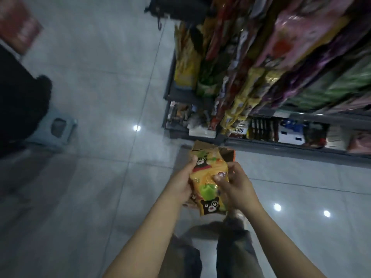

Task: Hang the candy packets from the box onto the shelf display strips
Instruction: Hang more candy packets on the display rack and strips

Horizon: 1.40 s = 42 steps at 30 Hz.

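I hold a bunch of yellow candy packets (208, 179) with black bear faces and green sweets printed on them, above the floor. My left hand (181, 183) grips the bunch from its left side. My right hand (234, 183) pinches the top packet near its middle. Just behind the packets, an open cardboard box (226, 152) sits on the floor, mostly hidden by them. Hanging rows of snack packets on display strips (236, 105) fill the shelf to the upper right, blurred.
The grey shelf unit (281, 147) runs along the right with boxed goods on its lowest level. A small grey stool (54, 129) stands at the left beside a person in dark clothes (18, 101). A red package (18, 25) lies upper left. My legs are below.
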{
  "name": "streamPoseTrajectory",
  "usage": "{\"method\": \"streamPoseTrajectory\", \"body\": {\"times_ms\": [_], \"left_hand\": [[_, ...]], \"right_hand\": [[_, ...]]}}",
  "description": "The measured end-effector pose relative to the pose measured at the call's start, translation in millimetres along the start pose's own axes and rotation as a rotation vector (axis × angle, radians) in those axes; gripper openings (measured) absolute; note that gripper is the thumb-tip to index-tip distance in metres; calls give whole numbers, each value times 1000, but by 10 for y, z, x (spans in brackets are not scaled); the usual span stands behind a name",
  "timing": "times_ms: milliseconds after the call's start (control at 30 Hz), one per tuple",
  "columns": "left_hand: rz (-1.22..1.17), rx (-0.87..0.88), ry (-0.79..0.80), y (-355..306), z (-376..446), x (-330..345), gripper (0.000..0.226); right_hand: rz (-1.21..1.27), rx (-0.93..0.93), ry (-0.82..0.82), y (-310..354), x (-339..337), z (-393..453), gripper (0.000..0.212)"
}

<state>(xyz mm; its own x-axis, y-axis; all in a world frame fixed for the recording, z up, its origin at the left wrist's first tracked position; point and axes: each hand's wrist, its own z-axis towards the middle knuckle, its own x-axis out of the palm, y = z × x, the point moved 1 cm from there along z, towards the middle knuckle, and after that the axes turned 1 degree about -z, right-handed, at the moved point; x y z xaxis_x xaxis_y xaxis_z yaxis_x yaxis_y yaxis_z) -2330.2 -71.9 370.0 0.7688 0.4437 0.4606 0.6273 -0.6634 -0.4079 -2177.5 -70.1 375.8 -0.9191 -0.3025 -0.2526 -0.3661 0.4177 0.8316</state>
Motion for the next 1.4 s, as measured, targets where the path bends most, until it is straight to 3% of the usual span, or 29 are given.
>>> {"method": "streamPoseTrajectory", "body": {"times_ms": [133, 267, 400, 567, 767, 933, 1133, 1400], "left_hand": [[107, 144, -47, -184, -601, 347, 28], [281, 362, 61, -262, -1117, 619, 27], [509, 450, 177, -276, -1511, 879, 31], [517, 462, 180, -295, -1717, 1268, 37], [305, 527, 205, -472, -1764, 1877, 57], [236, 715, 167, -470, -1833, 2378, 28], [149, 884, 22, -566, -1930, 2786, 23], [98, 994, 47, -826, -2190, 3164, 7]], "right_hand": [[107, -24, -1, 516, -234, -488, 45], [433, 22, 3, 870, -473, -785, 78], [667, 7, 14, 1302, -756, -949, 58], [583, -162, -78, 1575, -1070, -1117, 38], [269, -282, 68, 1552, -1556, -1257, 64], [126, -288, 113, 1498, -2033, -1262, 59], [99, -293, 205, 1465, -2369, -1229, 58], [146, -340, 286, 1662, -2455, -1139, 39]]}}
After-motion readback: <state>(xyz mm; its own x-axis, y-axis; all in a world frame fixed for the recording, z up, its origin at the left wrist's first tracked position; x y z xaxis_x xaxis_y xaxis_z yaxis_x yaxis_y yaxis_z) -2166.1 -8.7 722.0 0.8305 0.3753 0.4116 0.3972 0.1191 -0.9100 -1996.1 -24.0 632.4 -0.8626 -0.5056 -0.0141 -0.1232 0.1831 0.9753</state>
